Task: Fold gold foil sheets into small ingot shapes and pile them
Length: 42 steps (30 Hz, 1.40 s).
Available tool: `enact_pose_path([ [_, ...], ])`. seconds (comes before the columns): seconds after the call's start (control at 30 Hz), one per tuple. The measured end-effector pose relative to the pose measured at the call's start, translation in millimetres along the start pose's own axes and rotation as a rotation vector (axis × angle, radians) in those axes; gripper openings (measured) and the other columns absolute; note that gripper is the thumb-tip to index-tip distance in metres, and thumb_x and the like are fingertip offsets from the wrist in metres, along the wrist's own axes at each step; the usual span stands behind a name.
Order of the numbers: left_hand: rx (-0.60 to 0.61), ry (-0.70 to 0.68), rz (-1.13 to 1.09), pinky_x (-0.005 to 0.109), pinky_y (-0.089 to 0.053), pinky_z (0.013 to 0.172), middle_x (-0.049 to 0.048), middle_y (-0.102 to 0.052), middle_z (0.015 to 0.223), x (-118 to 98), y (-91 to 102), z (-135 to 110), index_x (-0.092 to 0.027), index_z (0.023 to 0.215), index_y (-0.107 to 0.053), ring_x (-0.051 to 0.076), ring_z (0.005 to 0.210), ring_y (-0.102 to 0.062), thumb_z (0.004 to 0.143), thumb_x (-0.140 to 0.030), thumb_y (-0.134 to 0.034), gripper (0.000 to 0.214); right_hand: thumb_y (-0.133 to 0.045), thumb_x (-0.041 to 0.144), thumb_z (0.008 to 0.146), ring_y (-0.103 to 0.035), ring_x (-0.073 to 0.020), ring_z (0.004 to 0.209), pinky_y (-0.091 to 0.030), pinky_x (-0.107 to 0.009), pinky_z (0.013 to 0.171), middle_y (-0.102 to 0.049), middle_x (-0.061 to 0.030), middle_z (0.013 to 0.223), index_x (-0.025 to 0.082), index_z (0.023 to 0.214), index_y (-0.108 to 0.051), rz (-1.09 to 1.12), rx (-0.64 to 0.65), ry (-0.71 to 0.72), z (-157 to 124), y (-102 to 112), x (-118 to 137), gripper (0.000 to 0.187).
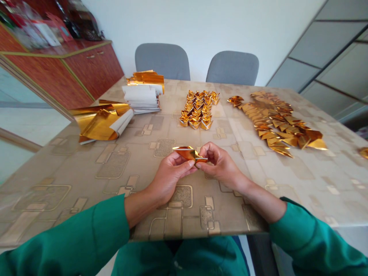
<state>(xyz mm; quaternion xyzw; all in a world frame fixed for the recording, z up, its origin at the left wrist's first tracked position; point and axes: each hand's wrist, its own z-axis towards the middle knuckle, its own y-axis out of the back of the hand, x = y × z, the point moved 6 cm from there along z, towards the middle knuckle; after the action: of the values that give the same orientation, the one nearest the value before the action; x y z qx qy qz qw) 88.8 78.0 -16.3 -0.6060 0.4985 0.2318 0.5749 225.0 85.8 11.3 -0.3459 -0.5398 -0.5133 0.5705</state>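
Observation:
Both my left hand (169, 178) and my right hand (218, 163) pinch a small folded piece of gold foil paper (187, 153) above the table, one at each end. Straight ahead stands a tight group of folded gold foil ingots (197, 111). Further right lies a long spread of folded gold triangular pieces (276, 122). To the left are a fanned pile of gold-backed sheets (100, 122) and a stack of white-backed paper (142, 97) with gold sheets on top. None of these touches my hands.
The table has a beige patterned cover (115, 165). A stray gold piece (363, 152) sits at the right edge of the view. Two grey chairs (162, 61) stand beyond the far side, and a reddish wooden cabinet (92, 69) stands at the back left.

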Motion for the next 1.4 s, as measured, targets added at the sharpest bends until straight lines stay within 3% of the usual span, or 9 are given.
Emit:
enact_pose_path([
  [0.13, -0.017, 0.01, -0.024, 0.028, -0.056, 0.081, 0.0033, -0.073, 0.088, 0.1, 0.9, 2.3, -0.015, 0.088, -0.069, 0.014, 0.082, -0.068, 0.065, -0.018, -0.084, 0.028, -0.068, 0.024, 0.077, -0.047, -0.0114, 0.068, -0.039, -0.027, 0.063, -0.052, 0.0032, 0.074, 0.021, 0.079, -0.049, -0.071, -0.039, 0.054, 0.5, 1.8, 0.9, 0.019],
  [0.33, -0.069, -0.006, -0.132, 0.027, -0.057, 0.08, 0.0017, -0.072, 0.089, -4.7, 4.8, 4.8, -0.015, 0.09, -0.068, 0.012, 0.081, -0.068, 0.067, -0.015, -0.082, 0.027, -0.077, 0.046, 0.072, -0.054, -0.0129, 0.074, -0.046, -0.028, 0.067, -0.057, 0.0015, 0.082, 0.023, 0.087, -0.052, 0.122, 0.01, -0.077, 2.7, 3.1, -7.8, 0.037],
  [0.43, -0.062, -0.008, -0.163, 0.025, -0.056, 0.079, 0.0011, -0.072, 0.091, -4.0, 5.7, 5.9, -0.016, 0.09, -0.068, 0.011, 0.082, -0.067, 0.068, -0.014, -0.081, 0.026, -0.072, 0.05, 0.077, -0.051, -0.0117, 0.068, -0.044, -0.027, 0.065, -0.056, 0.0024, 0.075, 0.021, 0.08, -0.055, 0.108, 0.029, -0.109, 0.6, 2.3, -7.9, 0.034],
  [0.57, -0.052, -0.009, -0.164, 0.024, -0.056, 0.078, -0.0002, -0.071, 0.087, -2.3, 4.9, 6.0, -0.015, 0.087, -0.068, 0.01, 0.079, -0.067, 0.067, -0.013, -0.082, 0.024, -0.068, 0.048, 0.082, -0.048, -0.012, 0.066, -0.04, -0.027, 0.063, -0.054, 0.0024, 0.07, 0.02, 0.073, -0.056, 0.038, -0.011, -0.038, -1.8, 4.1, -2.0, 0.032],
  [0.93, -0.078, -0.025, -0.111, 0.025, -0.056, 0.076, 0.0001, -0.072, 0.087, -5.9, 5.3, 5.5, -0.016, 0.088, -0.069, 0.011, 0.078, -0.067, 0.065, -0.017, -0.083, 0.027, -0.055, 0.061, 0.088, -0.047, -0.0129, 0.064, -0.038, -0.027, 0.062, -0.052, 0.0017, 0.066, 0.021, 0.068, -0.053, -0.049, -0.048, -0.056, -1.3, 6.7, -4.4, 0.045],
  [1.1, -0.085, -0.037, -0.135, 0.023, -0.055, 0.076, 0.0, -0.072, 0.089, -5.3, 8.0, 5.8, -0.017, 0.089, -0.068, 0.01, 0.078, -0.066, 0.066, -0.016, -0.082, 0.027, -0.051, 0.057, 0.092, -0.051, -0.0142, 0.069, -0.04, -0.028, 0.066, -0.057, 0.0001, 0.072, 0.021, 0.074, -0.058, -0.055, -0.008, -0.02, -3.3, 0.1, -1.6, 0.041],
  [1.23, -0.085, -0.044, -0.154, 0.024, -0.054, 0.077, -0.0003, -0.072, 0.085, -5.2, 7.1, 4.5, -0.017, 0.088, -0.069, 0.011, 0.078, -0.067, 0.065, -0.015, -0.083, 0.027, -0.064, 0.052, 0.084, -0.043, -0.0124, 0.062, -0.035, -0.026, 0.057, -0.05, 0.0027, 0.067, 0.021, 0.076, -0.056, -0.058, 0.036, -0.055, -4.6, -4.9, -7.2, 0.033],
  [1.4, -0.075, -0.038, -0.15, 0.022, -0.053, 0.073, -0.0003, -0.072, 0.08, -5.4, 5.1, 5.9, -0.015, 0.085, -0.069, 0.01, 0.073, -0.066, 0.062, -0.014, -0.084, 0.027, -0.064, 0.047, 0.086, -0.038, -0.0115, 0.058, -0.032, -0.026, 0.054, -0.046, 0.0034, 0.064, 0.02, 0.071, -0.053, -0.092, 0.018, -0.029, -4.9, -4.0, -8.2, 0.032],
])
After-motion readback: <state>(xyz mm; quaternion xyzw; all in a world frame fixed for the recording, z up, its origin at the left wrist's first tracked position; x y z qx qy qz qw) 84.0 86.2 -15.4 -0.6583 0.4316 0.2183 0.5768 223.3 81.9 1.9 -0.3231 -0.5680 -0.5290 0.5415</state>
